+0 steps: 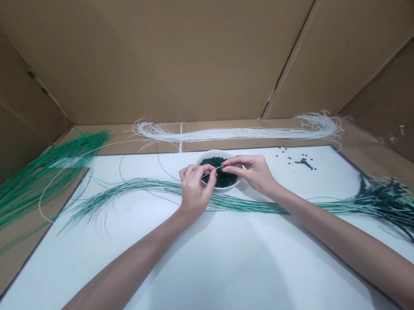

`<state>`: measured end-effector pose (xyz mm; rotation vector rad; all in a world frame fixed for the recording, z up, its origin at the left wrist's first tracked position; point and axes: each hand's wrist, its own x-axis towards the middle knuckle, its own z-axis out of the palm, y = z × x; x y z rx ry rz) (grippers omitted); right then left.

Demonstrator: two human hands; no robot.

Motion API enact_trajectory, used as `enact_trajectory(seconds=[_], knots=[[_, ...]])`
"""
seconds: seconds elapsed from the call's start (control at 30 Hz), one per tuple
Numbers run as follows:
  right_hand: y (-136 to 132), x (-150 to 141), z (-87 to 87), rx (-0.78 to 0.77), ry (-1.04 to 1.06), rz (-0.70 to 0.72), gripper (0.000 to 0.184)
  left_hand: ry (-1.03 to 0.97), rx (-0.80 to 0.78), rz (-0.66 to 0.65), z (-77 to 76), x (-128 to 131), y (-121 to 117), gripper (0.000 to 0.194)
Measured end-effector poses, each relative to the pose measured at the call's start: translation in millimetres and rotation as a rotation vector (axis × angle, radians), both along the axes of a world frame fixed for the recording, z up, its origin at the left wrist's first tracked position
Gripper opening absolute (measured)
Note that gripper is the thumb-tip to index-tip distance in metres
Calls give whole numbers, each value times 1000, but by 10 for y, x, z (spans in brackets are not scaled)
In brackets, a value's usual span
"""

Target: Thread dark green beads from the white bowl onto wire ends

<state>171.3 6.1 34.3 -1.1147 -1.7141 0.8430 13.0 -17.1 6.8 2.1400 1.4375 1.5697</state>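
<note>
My left hand (194,188) and my right hand (253,172) meet over a small white bowl (212,155) filled with dark green beads (221,179). Both hands are closed in a pinch. Between them runs a thin wire (214,170), its end held by the left fingers and right fingertips. Whether the right fingers also hold a bead is too small to tell. A long bundle of green and white wires (132,188) lies across the white board (219,272) under my wrists.
A bundle of white wires (234,132) lies at the back. Green wires (28,181) fan out at the left. Wires with dark beaded ends (392,199) pile at the right. Loose beads (304,160) lie right of the bowl. Cardboard walls (180,44) enclose the space.
</note>
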Motion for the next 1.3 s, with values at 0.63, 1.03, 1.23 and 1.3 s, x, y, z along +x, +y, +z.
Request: enact_trajectory(seconds=[0.63, 1.03, 1.23, 1.3], knots=[[15, 5, -25, -12, 46, -28, 15, -4, 6, -26, -14, -1, -3, 4], [10, 22, -43, 83, -26, -3, 14, 4, 12, -17, -19, 5, 4, 4], [25, 61, 28, 251, -199, 36, 11, 63, 48, -23, -17, -9, -3, 4], [30, 77, 69, 319, -286, 70, 8, 87, 42, -19, -11, -11, -2, 5]])
